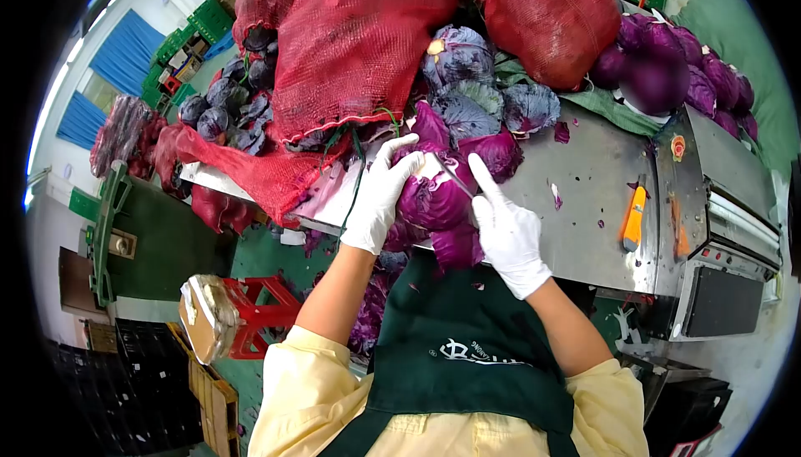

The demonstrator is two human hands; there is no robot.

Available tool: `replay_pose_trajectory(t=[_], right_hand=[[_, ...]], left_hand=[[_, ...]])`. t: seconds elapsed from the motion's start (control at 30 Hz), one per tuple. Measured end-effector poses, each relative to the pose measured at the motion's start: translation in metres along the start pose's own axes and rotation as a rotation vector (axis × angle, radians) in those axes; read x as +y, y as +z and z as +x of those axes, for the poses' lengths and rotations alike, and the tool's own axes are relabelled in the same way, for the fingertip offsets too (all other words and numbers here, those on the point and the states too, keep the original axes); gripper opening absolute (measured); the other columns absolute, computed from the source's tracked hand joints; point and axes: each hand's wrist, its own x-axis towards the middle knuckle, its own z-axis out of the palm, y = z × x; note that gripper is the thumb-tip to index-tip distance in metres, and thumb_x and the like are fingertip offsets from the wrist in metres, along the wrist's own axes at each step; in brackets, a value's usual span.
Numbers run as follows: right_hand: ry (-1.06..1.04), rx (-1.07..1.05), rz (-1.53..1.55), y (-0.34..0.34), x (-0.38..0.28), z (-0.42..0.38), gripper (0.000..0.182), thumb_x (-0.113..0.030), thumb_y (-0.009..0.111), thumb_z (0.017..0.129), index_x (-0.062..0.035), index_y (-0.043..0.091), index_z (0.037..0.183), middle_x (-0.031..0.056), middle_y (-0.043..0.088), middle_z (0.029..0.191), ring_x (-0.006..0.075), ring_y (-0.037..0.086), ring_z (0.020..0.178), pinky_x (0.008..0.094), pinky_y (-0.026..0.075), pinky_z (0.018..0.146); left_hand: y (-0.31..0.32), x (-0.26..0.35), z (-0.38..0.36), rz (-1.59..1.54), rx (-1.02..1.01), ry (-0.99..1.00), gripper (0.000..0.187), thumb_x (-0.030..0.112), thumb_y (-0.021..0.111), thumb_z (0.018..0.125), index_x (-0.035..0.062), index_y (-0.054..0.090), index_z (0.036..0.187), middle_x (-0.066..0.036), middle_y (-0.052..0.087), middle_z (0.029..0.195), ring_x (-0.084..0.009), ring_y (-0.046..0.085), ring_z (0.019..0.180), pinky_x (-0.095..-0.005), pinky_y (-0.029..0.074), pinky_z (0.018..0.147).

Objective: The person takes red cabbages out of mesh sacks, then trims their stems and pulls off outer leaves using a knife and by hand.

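Note:
A purple cabbage point(435, 200) with a pale cut base and loosened outer leaves sits at the table's near edge. My left hand point(382, 193), in a white glove, is closed around its left side, fingertips near the pale base. On the cabbage's right is my gloved right hand point(511, 236), index finger stretched out, other fingers folded. From between its thumb and index a thin grey strip, looking like a narrow knife blade point(455, 175), reaches to the pale base; the handle is hidden. Loose purple leaves point(457, 247) hang below the cabbage. Darker untrimmed cabbages point(467, 111) lie just behind.
Red mesh sacks point(359, 40) fill the table's back left. An orange-handled tool point(636, 217) lies on the metal tabletop point(576, 232) at right. Peeled purple cabbages point(709, 73) are piled at back right. A red stool point(259, 311) stands at lower left.

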Motion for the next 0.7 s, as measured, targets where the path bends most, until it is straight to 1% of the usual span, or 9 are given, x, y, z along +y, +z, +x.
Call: replay_pose_trajectory(t=[0.23, 0.3, 0.37, 0.43, 0.5, 0.53, 0.57, 0.63, 0.7], right_hand=[[0.015, 0.111, -0.154, 0.035, 0.008, 0.007, 0.048, -0.029, 0.054, 0.099, -0.0266, 0.047, 0.146, 0.0082, 0.066, 0.075, 0.0288, 0.062, 0.055, 0.04, 0.048, 0.052], [0.151, 0.243, 0.188, 0.041, 0.009, 0.018, 0.037, -0.029, 0.052, 0.101, -0.03, 0.054, 0.137, 0.0079, 0.072, 0.089, 0.0312, 0.067, 0.065, 0.0401, 0.051, 0.056], [0.486, 0.066, 0.172, 0.022, 0.006, 0.038, 0.033, -0.037, 0.038, 0.105, -0.0267, 0.06, 0.128, 0.0116, 0.072, 0.105, 0.0353, 0.069, 0.086, 0.0451, 0.054, 0.075], [0.456, 0.121, 0.107, 0.051, 0.075, 0.049, 0.04, -0.04, 0.032, 0.105, -0.0235, 0.059, 0.128, 0.0138, 0.07, 0.111, 0.0369, 0.067, 0.097, 0.0463, 0.051, 0.084], [0.29, -0.129, -0.089, 0.039, 0.094, 0.042, 0.045, -0.04, 0.03, 0.105, -0.0188, 0.055, 0.134, 0.0134, 0.069, 0.117, 0.0373, 0.065, 0.105, 0.0449, 0.049, 0.091], [0.345, -0.273, -0.08, 0.036, 0.1, 0.05, 0.047, -0.039, 0.035, 0.104, -0.0141, 0.051, 0.14, 0.0126, 0.071, 0.107, 0.0302, 0.067, 0.097, 0.0412, 0.049, 0.088], [0.352, -0.283, -0.078, 0.034, 0.103, 0.047, 0.047, -0.039, 0.035, 0.104, -0.0141, 0.051, 0.14, 0.0126, 0.071, 0.107, 0.0302, 0.067, 0.097, 0.0412, 0.049, 0.088], [0.639, -0.379, 0.429, -0.011, 0.074, 0.053, 0.047, -0.036, 0.04, 0.103, -0.013, 0.048, 0.144, 0.0094, 0.07, 0.095, 0.0184, 0.064, 0.083, 0.0337, 0.05, 0.079], [0.629, -0.026, 0.662, -0.021, 0.073, 0.036, 0.046, -0.029, 0.043, 0.104, -0.014, 0.044, 0.147, 0.0036, 0.068, 0.089, 0.0085, 0.055, 0.065, 0.0235, 0.046, 0.061]], left_hand=[[0.007, 0.002, -0.007, 0.1, 0.023, 0.015, 0.037, 0.007, 0.068, 0.092, 0.0033, 0.057, 0.127, -0.008, 0.064, 0.112, -0.0114, 0.062, 0.097, -0.025, 0.05, 0.089], [0.013, 0.002, -0.019, 0.094, 0.117, 0.07, 0.04, 0.008, 0.068, 0.092, 0.0029, 0.054, 0.129, -0.01, 0.06, 0.119, -0.0122, 0.062, 0.099, -0.0259, 0.05, 0.091], [0.008, -0.007, -0.027, 0.094, 0.134, 0.069, 0.043, 0.006, 0.068, 0.09, 0.0029, 0.052, 0.13, -0.011, 0.057, 0.124, -0.0151, 0.059, 0.108, -0.0295, 0.047, 0.097], [0.005, -0.009, -0.04, 0.278, 0.197, 0.182, 0.045, 0.005, 0.069, 0.087, 0.0028, 0.052, 0.129, -0.012, 0.055, 0.127, -0.0182, 0.055, 0.117, -0.0326, 0.043, 0.103], [-0.007, -0.02, -0.048, 0.287, 0.126, 0.291, 0.052, 0.006, 0.072, 0.083, 0.003, 0.051, 0.131, -0.01, 0.053, 0.129, -0.0211, 0.05, 0.122, -0.0346, 0.038, 0.109], [-0.008, -0.016, -0.048, 0.309, 0.085, 0.289, 0.055, 0.007, 0.074, 0.082, 0.0032, 0.05, 0.132, -0.011, 0.052, 0.131, -0.0215, 0.049, 0.123, -0.035, 0.037, 0.11], [-0.011, -0.015, -0.052, 0.33, 0.049, 0.274, 0.059, 0.008, 0.076, 0.08, 0.0034, 0.05, 0.133, -0.011, 0.051, 0.132, -0.0218, 0.048, 0.125, -0.0354, 0.036, 0.11], [-0.013, -0.003, -0.054, 0.441, 0.012, 0.283, 0.067, 0.01, 0.079, 0.078, 0.0036, 0.047, 0.137, -0.011, 0.051, 0.134, -0.022, 0.047, 0.126, -0.0359, 0.034, 0.112], [-0.016, 0.005, -0.049, 0.518, -0.066, 0.345, 0.076, 0.013, 0.079, 0.078, 0.0033, 0.043, 0.144, -0.011, 0.048, 0.142, -0.0224, 0.046, 0.128, -0.0365, 0.034, 0.112]])
